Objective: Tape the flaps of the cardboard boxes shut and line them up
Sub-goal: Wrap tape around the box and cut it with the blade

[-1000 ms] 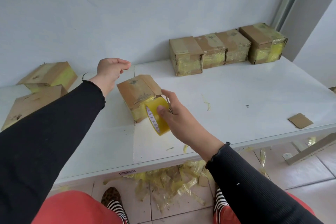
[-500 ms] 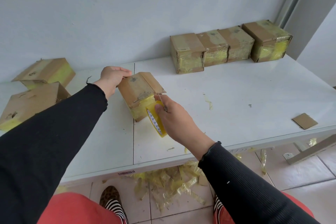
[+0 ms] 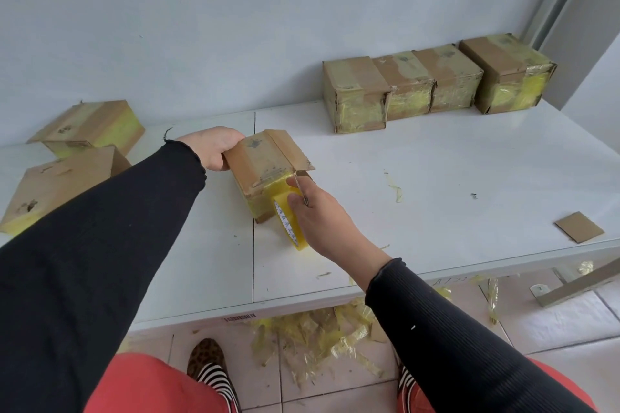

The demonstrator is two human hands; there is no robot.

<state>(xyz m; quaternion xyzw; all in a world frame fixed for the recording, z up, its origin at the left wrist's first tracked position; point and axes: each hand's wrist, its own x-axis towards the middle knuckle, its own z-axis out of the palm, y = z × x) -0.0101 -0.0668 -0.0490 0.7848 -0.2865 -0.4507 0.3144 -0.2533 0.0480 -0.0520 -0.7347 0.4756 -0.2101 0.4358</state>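
Steadying the light, stiff cardboard box point(image 3: 268, 171) on the counter point(image 3: 419, 184), left fingers point(image 3: 231, 141) gripping its far edge; right fingers point(image 3: 297, 201) clutching the tape roll point(image 3: 288, 223) against the near face, likely best braced at corners.

Single head-worn wide-angle view. Looks forward and down from above the near edge of the desk point(image 3: 436, 178), facing the far wall point(image 3: 268, 27). Close range: both forearms, lap and floor point(image 3: 553, 322) in frame.
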